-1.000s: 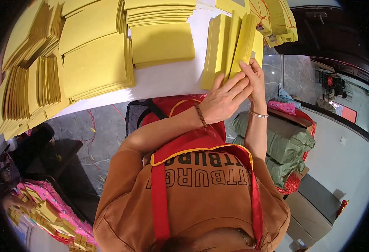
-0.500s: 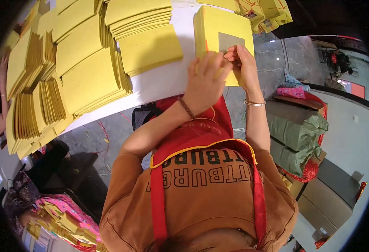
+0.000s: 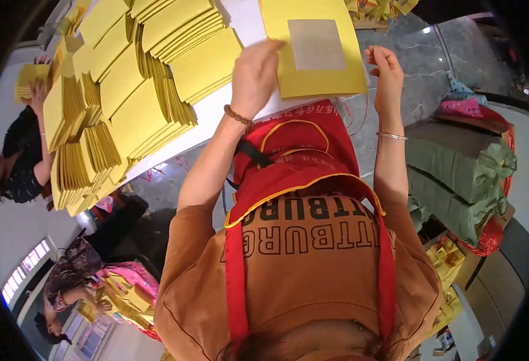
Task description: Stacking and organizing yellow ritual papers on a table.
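Note:
A flat yellow paper piece [image 3: 352, 78] with a pale grey rectangular panel [image 3: 317, 45] lies at the table's near right edge, in front of me. My left hand [image 3: 255, 78] is at its left side, fingers bent together and fingertips near the paper's edge. Off its right side, my right hand [image 3: 389, 78] is raised with curled fingers pinched together. Whatever either hand may hold is too small to make out. A thin red cord [image 3: 365, 114] curves below the paper's lower right corner.
Several stacks of folded yellow paper [image 3: 135, 108] cover the white table [image 3: 216, 99] on the left. Yellow bags [image 3: 382, 9] stand at the far right. Green wrapped bundles [image 3: 457, 159] are on my right. Other people [image 3: 21, 150] work at the left with yellow pieces.
My hands have moved apart from over the grey panel, left hand leftward and right hand rightward, uncovering the panel. The whole view has shifted, and people at the left show more.

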Demonstrator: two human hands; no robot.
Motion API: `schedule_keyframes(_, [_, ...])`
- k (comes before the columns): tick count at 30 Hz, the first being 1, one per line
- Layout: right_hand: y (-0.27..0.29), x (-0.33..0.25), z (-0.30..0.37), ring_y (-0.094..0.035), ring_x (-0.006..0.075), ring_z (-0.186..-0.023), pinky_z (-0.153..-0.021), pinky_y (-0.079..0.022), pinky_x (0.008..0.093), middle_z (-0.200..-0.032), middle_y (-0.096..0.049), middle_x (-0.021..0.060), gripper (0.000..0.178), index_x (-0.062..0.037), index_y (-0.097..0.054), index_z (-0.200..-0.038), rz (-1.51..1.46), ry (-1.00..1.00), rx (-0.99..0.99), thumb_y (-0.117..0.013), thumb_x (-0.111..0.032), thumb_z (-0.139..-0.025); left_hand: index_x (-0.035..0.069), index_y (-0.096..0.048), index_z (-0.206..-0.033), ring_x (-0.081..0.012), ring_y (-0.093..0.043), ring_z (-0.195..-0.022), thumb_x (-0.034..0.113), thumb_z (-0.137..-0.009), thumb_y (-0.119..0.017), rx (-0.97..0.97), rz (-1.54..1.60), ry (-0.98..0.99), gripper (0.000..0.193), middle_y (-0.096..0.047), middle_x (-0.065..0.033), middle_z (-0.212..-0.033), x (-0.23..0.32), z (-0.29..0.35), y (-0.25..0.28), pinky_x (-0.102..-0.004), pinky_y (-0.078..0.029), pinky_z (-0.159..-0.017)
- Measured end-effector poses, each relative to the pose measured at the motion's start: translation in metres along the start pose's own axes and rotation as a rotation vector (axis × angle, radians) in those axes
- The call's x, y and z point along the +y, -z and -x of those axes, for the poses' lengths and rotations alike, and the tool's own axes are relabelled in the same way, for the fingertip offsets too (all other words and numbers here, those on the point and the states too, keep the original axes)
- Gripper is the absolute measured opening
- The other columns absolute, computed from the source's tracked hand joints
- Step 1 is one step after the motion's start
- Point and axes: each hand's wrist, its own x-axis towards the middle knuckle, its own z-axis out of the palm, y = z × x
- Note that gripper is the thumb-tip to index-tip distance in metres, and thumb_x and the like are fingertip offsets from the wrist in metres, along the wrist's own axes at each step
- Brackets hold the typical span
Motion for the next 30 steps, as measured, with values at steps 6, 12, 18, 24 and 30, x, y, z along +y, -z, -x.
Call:
schedule_keyframes(6, [0.012, 0.022, 0.013, -0.052, 0.0067, -0.082, -0.070, -0.038, 0.0208, -0.090, -0.062, -0.0001, 0.018, -0.0047, -0.061, -0.095, -0.016, 0.071, 0.128, -0.053, -0.020, -0.088, 0.005, -0.059, -0.106, -0.0070, -0.055, -0.074, 0.008, -0.088, -0.051, 0.049, 0.345, 0.183, 0.021, -0.059, -0.0018, -0.080, 0.025, -0.032, -0.024, -0.0190, -0.044, -0.067])
schedule_keyframes(12, [0.008, 0.024, 0.019, -0.051, 0.0104, -0.094, -0.077, -0.038, 0.0230, -0.099, -0.059, 0.0004, 0.026, -0.0075, -0.060, -0.108, -0.044, -0.080, 0.053, -0.051, -0.022, -0.089, 0.003, -0.060, -0.100, -0.0063, -0.050, -0.056, 0.006, -0.086, -0.049, -0.077, 0.589, 0.354, 0.018, -0.058, -0.0028, -0.074, 0.011, -0.040, -0.067, -0.0207, -0.040, -0.047])
schedule_keyframes(18, [0.004, 0.034, 0.016, -0.052, 0.0251, -0.099, -0.085, -0.040, 0.0311, -0.107, -0.054, 0.0140, 0.036, 0.0031, -0.056, -0.108, 0.215, 0.139, -0.084, -0.056, -0.023, -0.084, 0.003, -0.061, -0.100, -0.0062, -0.052, -0.063, 0.005, -0.087, -0.049, -0.062, 0.432, 0.273, 0.017, -0.058, -0.0008, -0.077, 0.012, -0.039, -0.073, -0.0191, -0.042, -0.055])
schedule_keyframes(24, [-0.006, 0.001, 0.028, -0.048, 0.0321, -0.103, -0.088, -0.039, 0.0394, -0.110, -0.051, 0.0177, 0.042, 0.0005, -0.052, -0.113, 0.645, 0.455, -0.027, -0.059, -0.022, -0.079, 0.001, -0.058, -0.103, -0.0060, -0.051, -0.067, 0.012, -0.088, -0.053, -0.076, 0.604, 0.475, 0.019, -0.059, -0.0010, -0.082, 0.026, -0.049, -0.072, -0.0190, -0.041, -0.059])
schedule_keyframes(30, [-0.026, -0.018, 0.041, -0.044, 0.0324, -0.109, -0.092, -0.035, 0.0398, -0.116, -0.047, 0.0176, 0.046, 0.0023, -0.046, -0.117, 0.772, 0.705, -0.095, -0.058, -0.017, -0.077, -0.001, -0.054, -0.103, -0.0059, -0.049, -0.060, 0.016, -0.084, -0.061, -0.046, 0.708, 0.585, 0.027, -0.057, -0.0013, -0.075, 0.035, -0.062, -0.067, -0.0193, -0.039, -0.052])
